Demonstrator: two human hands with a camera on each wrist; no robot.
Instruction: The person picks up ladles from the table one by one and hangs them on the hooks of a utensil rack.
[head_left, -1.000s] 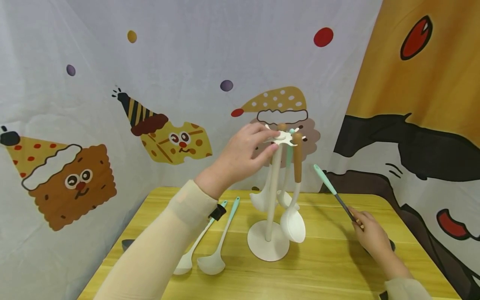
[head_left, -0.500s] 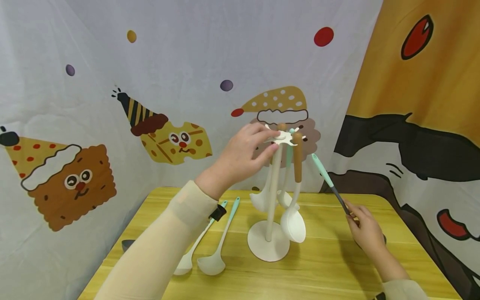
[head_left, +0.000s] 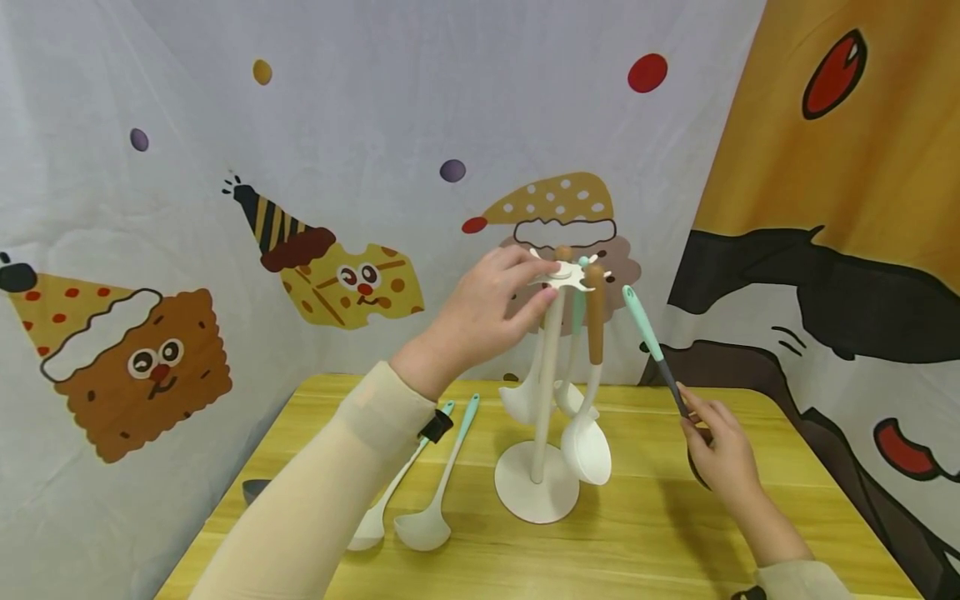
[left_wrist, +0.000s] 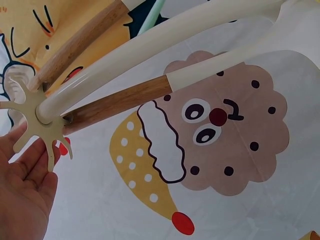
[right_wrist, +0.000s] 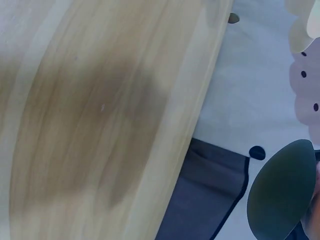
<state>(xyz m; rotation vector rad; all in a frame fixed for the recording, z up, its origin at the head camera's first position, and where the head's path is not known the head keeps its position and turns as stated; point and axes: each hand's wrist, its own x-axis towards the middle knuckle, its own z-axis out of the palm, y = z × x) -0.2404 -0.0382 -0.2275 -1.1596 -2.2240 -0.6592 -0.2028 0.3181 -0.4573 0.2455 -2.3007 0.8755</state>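
My left hand [head_left: 498,292] steadies the top of a cream utensil rack [head_left: 542,375], pinching its hooked crown between thumb and fingers. In the left wrist view the fingers curl behind the rack's hooks [left_wrist: 42,122]. Hanging from it are a white ladle [head_left: 587,450] with a wooden handle and other white utensils with wooden or mint handles. Right of the rack, my right hand [head_left: 723,450] grips the grey shaft of a cooking spoon [head_left: 643,321], its mint handle end tilted up towards the rack. The spoon's dark rounded head [right_wrist: 282,195] shows in the right wrist view, mostly hidden from the head view.
Two white ladles [head_left: 423,527] with mint handles lie on the wooden table [head_left: 637,550], left of the rack. A dark grey utensil head [head_left: 255,490] sticks out beyond the left sleeve. A printed cloth [head_left: 360,125] hangs behind the table.
My right hand has moved left and slightly up with the cooking spoon, bringing its handle end higher and nearer the rack. The left hand and the rack have stayed in place.
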